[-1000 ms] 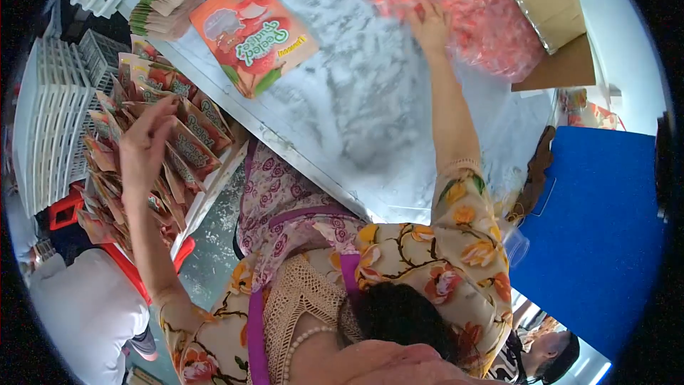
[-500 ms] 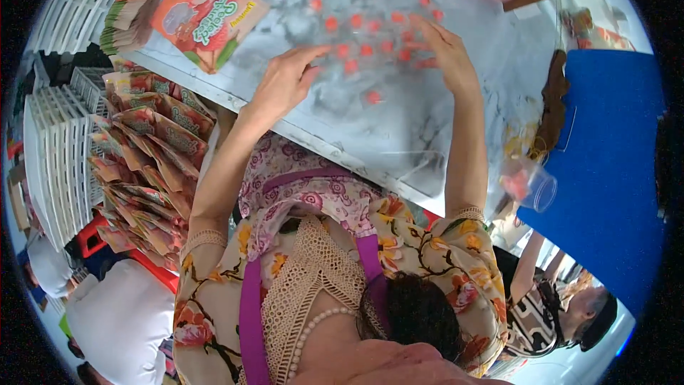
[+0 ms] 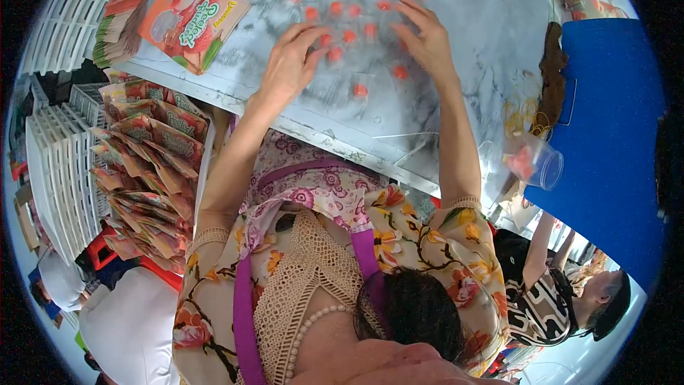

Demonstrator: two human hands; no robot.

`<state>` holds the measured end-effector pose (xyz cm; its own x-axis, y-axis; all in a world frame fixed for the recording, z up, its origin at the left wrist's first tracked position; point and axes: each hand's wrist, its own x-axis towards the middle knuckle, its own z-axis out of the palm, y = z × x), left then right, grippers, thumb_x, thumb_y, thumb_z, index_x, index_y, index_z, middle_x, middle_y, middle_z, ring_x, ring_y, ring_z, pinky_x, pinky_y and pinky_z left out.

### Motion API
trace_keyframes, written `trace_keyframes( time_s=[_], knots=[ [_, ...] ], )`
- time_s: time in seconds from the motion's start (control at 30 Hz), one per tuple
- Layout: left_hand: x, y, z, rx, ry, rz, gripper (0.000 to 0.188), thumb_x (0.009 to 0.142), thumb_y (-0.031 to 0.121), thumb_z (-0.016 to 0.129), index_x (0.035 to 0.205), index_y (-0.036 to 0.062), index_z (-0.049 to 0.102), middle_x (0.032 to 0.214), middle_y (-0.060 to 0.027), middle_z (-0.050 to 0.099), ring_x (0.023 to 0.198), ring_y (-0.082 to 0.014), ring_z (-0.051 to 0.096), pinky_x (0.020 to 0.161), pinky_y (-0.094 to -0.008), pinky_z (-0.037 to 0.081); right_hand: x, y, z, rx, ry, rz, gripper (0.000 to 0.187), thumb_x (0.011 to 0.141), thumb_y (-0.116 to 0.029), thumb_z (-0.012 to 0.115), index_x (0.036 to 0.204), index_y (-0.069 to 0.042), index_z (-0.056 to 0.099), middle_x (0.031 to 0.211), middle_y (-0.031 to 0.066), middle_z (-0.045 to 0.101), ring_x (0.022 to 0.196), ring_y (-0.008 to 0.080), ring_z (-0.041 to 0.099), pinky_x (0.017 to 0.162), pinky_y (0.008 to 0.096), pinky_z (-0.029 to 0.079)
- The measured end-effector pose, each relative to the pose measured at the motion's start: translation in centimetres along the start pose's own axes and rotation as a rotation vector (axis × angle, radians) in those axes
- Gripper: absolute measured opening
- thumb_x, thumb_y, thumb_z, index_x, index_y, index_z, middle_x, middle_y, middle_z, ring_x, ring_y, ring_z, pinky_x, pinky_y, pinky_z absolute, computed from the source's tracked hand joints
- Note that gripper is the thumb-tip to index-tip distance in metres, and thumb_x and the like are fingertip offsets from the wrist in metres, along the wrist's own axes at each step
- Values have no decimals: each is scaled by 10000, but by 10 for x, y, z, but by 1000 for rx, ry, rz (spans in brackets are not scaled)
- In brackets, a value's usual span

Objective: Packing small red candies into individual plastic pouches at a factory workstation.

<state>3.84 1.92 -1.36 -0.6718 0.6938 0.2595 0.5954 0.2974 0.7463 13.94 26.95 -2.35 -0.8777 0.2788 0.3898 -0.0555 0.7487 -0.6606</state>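
Small red candies (image 3: pixel 349 36) in clear wrappers lie scattered on the marbled tabletop (image 3: pixel 285 0). My left hand (image 3: pixel 288 64) is at the near left edge of the group, thumb and fingers apart, with its fingertips next to a red piece. Across from it, my right hand (image 3: pixel 429 41) hovers at the group's right side, fingers spread and slightly bent. A piece beside its fingers is partly hidden. Neither hand visibly grips anything. Two single candies lie nearer to me, between the hands.
A printed orange pouch (image 3: pixel 187 25) lies flat at the left, beside stacked flat pouches (image 3: pixel 128 21). Filled pouches (image 3: pixel 153 164) stand in rows by my left arm. At the right are a clear plastic cup (image 3: pixel 534 162) with red pieces, rubber bands (image 3: pixel 524 117) and a blue panel (image 3: pixel 613 121).
The view has shifted a little. My left hand has moved right, closer to the candies. One candy near my right hand now lies nearer to me, apart from the group.
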Motion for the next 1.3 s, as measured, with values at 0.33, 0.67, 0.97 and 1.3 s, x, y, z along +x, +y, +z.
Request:
trace_keyframes(
  time_s=[0.33,0.67,0.97,1.3],
  knots=[
    [-7,2,-1,-19,-24,-31,370,817,29,654,1181,91,624,1181,-151,575,892,-272,630,667,-323,527,-11,-9,20,-147,-78,-71,366,763,-205,746,1106,-107,665,1278,82,567,1165,280,512,967,369,432],
    [-21,26,15,65,14,185,332,792,-17,649,1119,32,620,1051,-145,587,868,-299,619,744,-373,521,-75,-12,-37,367,90,463,317,892,-138,626,1195,-45,624,1292,99,566,1164,207,549,969,319,453],
    [-34,50,46,-30,-276,104,309,815,48,654,1113,-4,592,1023,-157,564,867,-330,610,745,-395,510,-99,7,-59,879,588,605,367,963,-151,548,1268,50,519,1268,181,565,1154,273,563,1002,377,449],
    [-6,48,37,29,-85,74,299,800,26,635,1098,40,616,1055,-180,583,963,-369,583,827,-406,496,-105,13,-56,921,649,586,303,957,-66,530,1230,63,537,1207,170,593,1132,272,576,990,372,474]
  ],
)
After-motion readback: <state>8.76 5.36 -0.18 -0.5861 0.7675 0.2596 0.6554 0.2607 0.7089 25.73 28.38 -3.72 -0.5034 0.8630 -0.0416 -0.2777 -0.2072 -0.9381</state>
